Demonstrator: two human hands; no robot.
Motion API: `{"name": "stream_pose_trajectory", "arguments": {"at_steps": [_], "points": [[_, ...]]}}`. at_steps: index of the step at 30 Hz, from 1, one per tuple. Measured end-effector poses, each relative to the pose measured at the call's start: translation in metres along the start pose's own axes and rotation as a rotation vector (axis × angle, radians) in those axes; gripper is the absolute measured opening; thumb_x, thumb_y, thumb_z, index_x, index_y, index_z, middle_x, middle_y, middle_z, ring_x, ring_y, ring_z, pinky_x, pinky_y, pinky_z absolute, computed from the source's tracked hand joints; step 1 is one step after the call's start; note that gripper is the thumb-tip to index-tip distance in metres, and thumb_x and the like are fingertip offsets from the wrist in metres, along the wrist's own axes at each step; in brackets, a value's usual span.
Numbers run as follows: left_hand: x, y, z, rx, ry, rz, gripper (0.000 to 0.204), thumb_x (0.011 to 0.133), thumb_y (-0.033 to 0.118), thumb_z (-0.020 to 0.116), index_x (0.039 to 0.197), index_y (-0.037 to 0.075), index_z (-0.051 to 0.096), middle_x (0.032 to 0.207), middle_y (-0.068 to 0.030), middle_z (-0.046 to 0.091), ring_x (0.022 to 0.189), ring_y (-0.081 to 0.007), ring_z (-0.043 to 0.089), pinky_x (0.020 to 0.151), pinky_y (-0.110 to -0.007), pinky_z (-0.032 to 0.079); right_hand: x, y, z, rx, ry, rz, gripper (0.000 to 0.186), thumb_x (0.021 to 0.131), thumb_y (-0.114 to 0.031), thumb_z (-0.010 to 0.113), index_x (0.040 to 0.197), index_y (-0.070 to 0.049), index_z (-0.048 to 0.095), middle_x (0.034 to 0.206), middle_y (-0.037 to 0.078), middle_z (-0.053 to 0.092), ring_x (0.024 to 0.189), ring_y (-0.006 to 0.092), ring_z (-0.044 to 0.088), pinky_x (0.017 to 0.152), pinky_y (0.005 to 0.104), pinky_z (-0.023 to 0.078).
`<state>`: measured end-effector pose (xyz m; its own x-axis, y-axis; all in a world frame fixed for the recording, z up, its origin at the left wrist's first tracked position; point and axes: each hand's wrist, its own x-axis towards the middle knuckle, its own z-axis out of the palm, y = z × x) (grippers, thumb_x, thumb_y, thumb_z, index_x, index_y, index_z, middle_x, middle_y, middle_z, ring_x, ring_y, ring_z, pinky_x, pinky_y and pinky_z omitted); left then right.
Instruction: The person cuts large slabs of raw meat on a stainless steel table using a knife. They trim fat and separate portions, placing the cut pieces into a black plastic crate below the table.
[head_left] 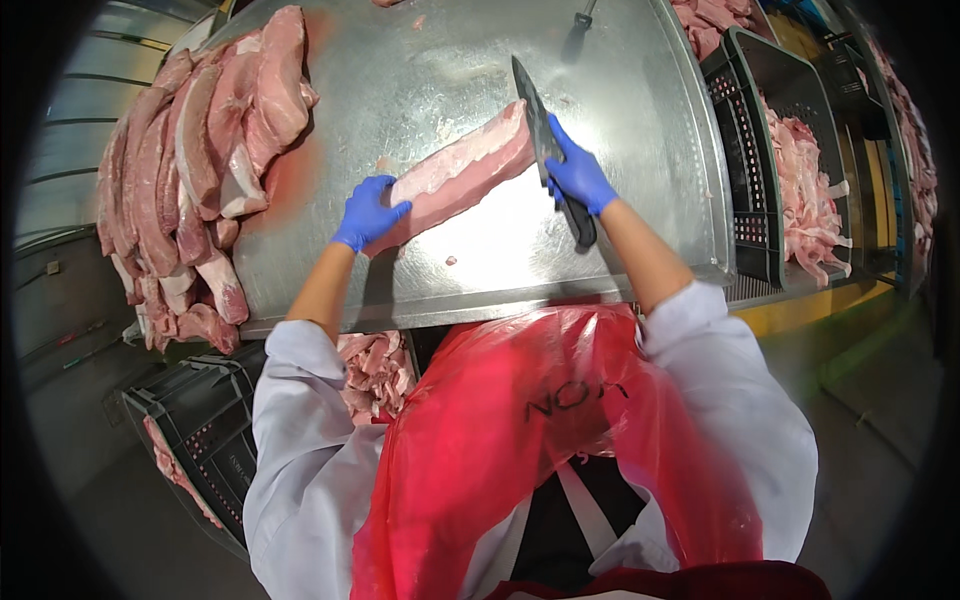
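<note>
A long pale-pink piece of pork (465,175) lies slantwise on the steel table (420,80), a whitish layer along its upper side. My left hand (371,211), in a blue glove, grips its near left end, with the thumb on the meat. At the other end is a large knife (532,110), its blade pointing away from me beside the cut face. My right hand (580,172), also blue-gloved, is closed around the knife where blade and handle meet. The black handle sticks out below this hand. Some of its fingers are hidden.
Long pieces of pork (215,130) are heaped at the table's left edge. A dark tool (583,18) lies at the far side. Right of the table stands a black crate (745,150) with pale trimmings (800,190). More meat pieces (375,375) and another crate (215,420) sit below the near edge.
</note>
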<state>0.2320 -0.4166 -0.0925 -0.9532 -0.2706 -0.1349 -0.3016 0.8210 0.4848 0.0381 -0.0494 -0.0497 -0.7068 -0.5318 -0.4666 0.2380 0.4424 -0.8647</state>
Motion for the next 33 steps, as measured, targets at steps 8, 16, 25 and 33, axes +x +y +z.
{"name": "stream_pose_trajectory", "arguments": {"at_steps": [8, 16, 25, 33], "points": [[-0.019, 0.016, 0.025, 0.043, 0.121, 0.024, 0.061, 0.078, 0.044, 0.078, 0.125, 0.009, 0.062, 0.114, -0.0154, 0.062, 0.11, -0.036, 0.059, 0.094, -0.05, 0.045, -0.066, 0.044, 0.022, -0.031, 0.024, -0.012, 0.077, 0.097, -0.007, 0.054, 0.163, -0.032, 0.021, 0.075, 0.01, 0.067, 0.057, 0.0138, 0.062, 0.053, 0.0314, 0.054], [-0.021, 0.045, 0.017, 0.134, -0.156, -0.172, 0.061, 0.081, 0.045, 0.075, 0.123, 0.004, 0.06, 0.113, -0.0208, 0.063, 0.104, -0.0404, 0.062, 0.089, -0.053, 0.049, -0.157, 0.047, -0.018, -0.037, -0.271, 0.176, 0.077, 0.096, -0.003, 0.054, 0.163, -0.028, 0.026, 0.101, 0.015, 0.071, 0.067, 0.0119, 0.063, 0.065, 0.0273, 0.055], [0.099, 0.238, 0.06, 0.022, 0.136, 0.015, 0.044, 0.086, 0.04, 0.071, 0.103, -0.001, 0.065, 0.106, -0.0269, 0.067, 0.1, -0.0428, 0.066, 0.088, -0.047, 0.053, -0.026, 0.05, -0.095, 0.191, 0.144, -0.17, 0.079, 0.098, -0.005, 0.058, 0.164, -0.025, 0.019, 0.12, 0.009, 0.065, 0.072, 0.0084, 0.058, 0.064, 0.026, 0.053], [0.116, 0.226, 0.082, 0.012, 0.155, -0.116, 0.033, 0.089, 0.029, 0.066, 0.093, -0.004, 0.068, 0.096, -0.0304, 0.069, 0.092, -0.0452, 0.069, 0.082, -0.049, 0.054, 0.039, 0.02, -0.016, 0.184, 0.109, -0.195, 0.08, 0.097, -0.007, 0.06, 0.163, -0.033, 0.022, 0.067, 0.005, 0.062, 0.053, 0.0098, 0.057, 0.052, 0.0285, 0.051]]}}
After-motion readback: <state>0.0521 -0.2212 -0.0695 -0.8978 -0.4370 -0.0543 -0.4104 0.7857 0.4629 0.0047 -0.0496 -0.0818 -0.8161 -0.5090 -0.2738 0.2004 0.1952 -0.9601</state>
